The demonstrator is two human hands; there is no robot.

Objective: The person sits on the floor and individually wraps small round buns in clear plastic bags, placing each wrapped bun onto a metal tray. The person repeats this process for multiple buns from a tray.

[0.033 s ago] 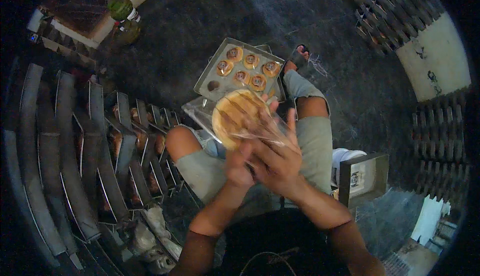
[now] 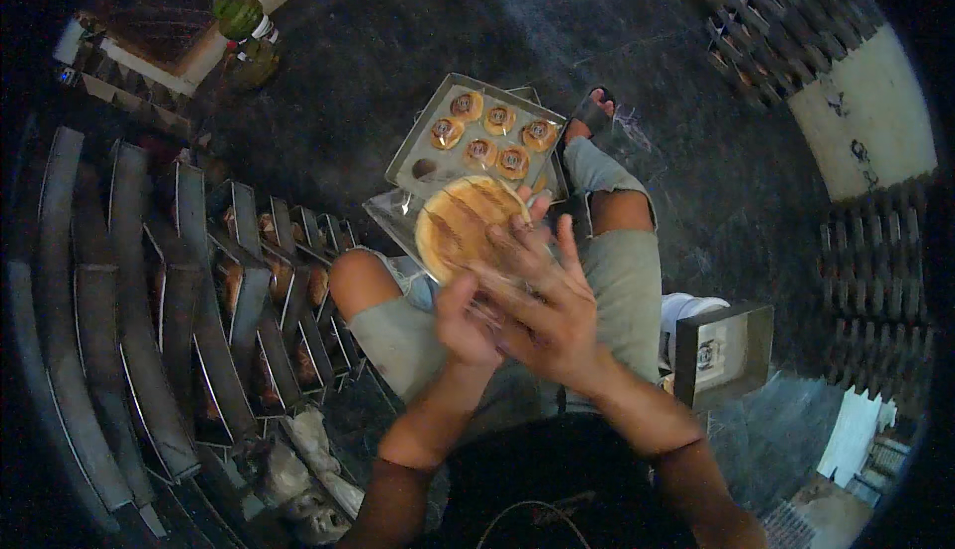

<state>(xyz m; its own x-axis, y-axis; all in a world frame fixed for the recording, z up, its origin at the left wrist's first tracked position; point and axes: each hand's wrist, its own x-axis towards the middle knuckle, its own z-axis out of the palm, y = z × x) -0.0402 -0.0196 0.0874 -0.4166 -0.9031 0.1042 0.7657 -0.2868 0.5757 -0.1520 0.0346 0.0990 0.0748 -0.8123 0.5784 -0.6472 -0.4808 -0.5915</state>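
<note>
A round golden bread point(image 2: 463, 226) with darker stripes across its top is in front of me, above my lap. Clear plastic around it shows as a thin bag point(image 2: 395, 213) with a corner sticking out to the left. My left hand point(image 2: 468, 325) is closed at the bread's near edge, thumb up, apparently gripping the bag; its fingertips are hidden. Across the bread's right side lies my right hand point(image 2: 545, 305), fingers stretched and spread, slightly blurred. Beyond the bread, a metal tray point(image 2: 438, 169) holds several smaller round breads point(image 2: 497, 121) with dark marks on top.
Stacked metal trays point(image 2: 139, 300) with breads inside rise close on my left. A box-like metal tray point(image 2: 741, 350) stands on its side by my right leg, next to white round things point(image 2: 686, 308). More stacked trays point(image 2: 875, 271) line the far right. Crumpled pale bags point(image 2: 293, 474) lie at lower left.
The bread has shifted slightly left with both hands. The plastic that stretched over my right hand's fingers shows less now. My left hand has moved a little left.
</note>
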